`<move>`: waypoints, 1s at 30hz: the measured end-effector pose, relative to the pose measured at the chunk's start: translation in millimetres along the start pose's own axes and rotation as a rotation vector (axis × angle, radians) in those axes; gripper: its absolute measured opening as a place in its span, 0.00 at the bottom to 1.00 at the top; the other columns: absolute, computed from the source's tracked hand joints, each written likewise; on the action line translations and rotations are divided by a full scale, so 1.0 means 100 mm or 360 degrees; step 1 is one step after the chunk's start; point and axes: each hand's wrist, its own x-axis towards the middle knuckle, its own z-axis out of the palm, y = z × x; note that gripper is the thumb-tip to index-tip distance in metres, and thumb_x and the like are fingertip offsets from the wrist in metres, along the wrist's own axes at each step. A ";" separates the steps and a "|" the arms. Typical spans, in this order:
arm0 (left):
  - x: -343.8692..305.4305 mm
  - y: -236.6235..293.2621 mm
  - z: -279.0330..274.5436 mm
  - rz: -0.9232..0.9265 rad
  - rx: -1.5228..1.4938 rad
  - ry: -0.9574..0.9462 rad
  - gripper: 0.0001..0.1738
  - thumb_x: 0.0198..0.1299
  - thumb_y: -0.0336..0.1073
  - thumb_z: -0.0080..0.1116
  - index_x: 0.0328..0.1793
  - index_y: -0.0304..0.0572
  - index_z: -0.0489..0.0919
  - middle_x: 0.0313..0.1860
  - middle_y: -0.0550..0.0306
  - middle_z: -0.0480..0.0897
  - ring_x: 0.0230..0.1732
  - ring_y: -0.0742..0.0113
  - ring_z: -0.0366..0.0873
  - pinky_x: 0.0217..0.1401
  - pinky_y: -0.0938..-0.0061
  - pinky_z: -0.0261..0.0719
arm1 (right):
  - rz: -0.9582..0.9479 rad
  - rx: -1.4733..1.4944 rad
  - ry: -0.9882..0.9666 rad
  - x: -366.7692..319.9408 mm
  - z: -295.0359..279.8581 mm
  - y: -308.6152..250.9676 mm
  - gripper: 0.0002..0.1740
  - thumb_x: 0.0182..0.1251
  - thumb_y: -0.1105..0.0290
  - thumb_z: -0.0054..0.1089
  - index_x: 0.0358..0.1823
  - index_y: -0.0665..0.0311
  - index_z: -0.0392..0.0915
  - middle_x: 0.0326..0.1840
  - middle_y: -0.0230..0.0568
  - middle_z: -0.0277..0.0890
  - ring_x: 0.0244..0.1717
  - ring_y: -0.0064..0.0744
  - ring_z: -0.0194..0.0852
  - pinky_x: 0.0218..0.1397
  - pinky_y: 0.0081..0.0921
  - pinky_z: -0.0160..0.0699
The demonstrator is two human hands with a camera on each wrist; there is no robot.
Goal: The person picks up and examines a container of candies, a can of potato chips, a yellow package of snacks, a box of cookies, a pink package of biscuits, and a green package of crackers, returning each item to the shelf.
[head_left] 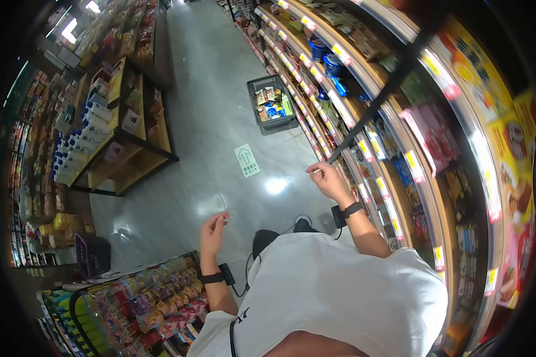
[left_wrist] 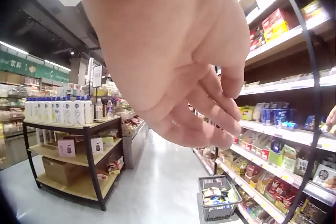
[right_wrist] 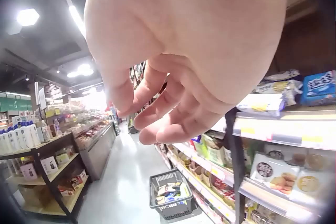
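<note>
Both hands hang in front of the body above the aisle floor, and neither holds anything. My left hand [head_left: 211, 233] has its fingers loosely bent; in the left wrist view the left hand [left_wrist: 178, 66] fills the upper middle with a bare palm. Nearer the shelves, my right hand [head_left: 329, 180] is also loosely curled, and the right wrist view shows the right hand [right_wrist: 178, 50] with nothing between thumb and fingers. Ahead on the floor stands a dark shopping basket [head_left: 257, 95] with several packaged goods [head_left: 271, 101] inside, well apart from both hands.
Snack shelves [head_left: 372, 89] with price tags run along the right side. A display table [head_left: 146, 140] with white bottles [head_left: 80, 143] stands at left. An exit sign [head_left: 247, 160] marks the grey floor. A rack of bagged snacks [head_left: 155, 291] is near left, beside a dark empty-looking basket [head_left: 92, 256].
</note>
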 end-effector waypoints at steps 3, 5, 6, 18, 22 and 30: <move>0.30 -0.19 -0.29 -0.0022 -0.0005 0.0097 0.18 0.80 0.37 0.55 0.60 0.28 0.86 0.49 0.53 0.90 0.49 0.67 0.86 0.59 0.68 0.84 | -0.0054 -0.0008 -0.0248 0.60 0.37 -0.19 0.08 0.70 0.72 0.65 0.48 0.63 0.87 0.44 0.43 0.88 0.38 0.34 0.85 0.45 0.30 0.84; 0.55 -0.28 -0.51 -0.0053 0.0017 0.0190 0.18 0.80 0.38 0.55 0.60 0.28 0.86 0.49 0.52 0.90 0.49 0.67 0.85 0.59 0.69 0.84 | -0.0068 0.0003 -0.0395 0.99 0.66 -0.28 0.09 0.71 0.70 0.65 0.48 0.63 0.87 0.45 0.43 0.89 0.38 0.34 0.86 0.46 0.31 0.84; 0.71 -0.29 -0.65 -0.0069 0.0034 0.0229 0.19 0.80 0.38 0.55 0.60 0.28 0.86 0.49 0.52 0.90 0.49 0.67 0.85 0.59 0.69 0.84 | -0.0070 -0.0012 -0.0451 1.19 0.81 -0.36 0.10 0.72 0.68 0.65 0.48 0.64 0.88 0.44 0.43 0.90 0.39 0.34 0.86 0.47 0.31 0.84; 3.48 0.64 -1.93 -0.0041 0.0433 -0.0004 0.17 0.81 0.36 0.54 0.61 0.30 0.85 0.48 0.53 0.89 0.49 0.68 0.85 0.56 0.73 0.83 | 0.0152 0.0143 -0.0322 3.30 1.62 -0.65 0.11 0.79 0.70 0.60 0.53 0.66 0.85 0.42 0.35 0.88 0.43 0.22 0.84 0.48 0.22 0.82; 4.49 0.89 -1.78 0.0131 0.0361 -0.0258 0.17 0.78 0.40 0.56 0.61 0.38 0.87 0.47 0.55 0.92 0.45 0.68 0.89 0.47 0.74 0.83 | 0.0365 0.0306 -0.0091 3.69 1.47 -0.44 0.09 0.76 0.71 0.62 0.50 0.67 0.86 0.39 0.36 0.89 0.40 0.22 0.85 0.47 0.23 0.82; 6.20 1.23 -1.47 0.0208 0.0567 -0.0587 0.15 0.77 0.33 0.58 0.61 0.31 0.85 0.48 0.54 0.91 0.47 0.70 0.86 0.57 0.74 0.83 | 0.0445 0.0209 0.0156 5.18 1.38 0.00 0.10 0.77 0.70 0.60 0.50 0.67 0.86 0.40 0.33 0.87 0.42 0.21 0.83 0.49 0.22 0.81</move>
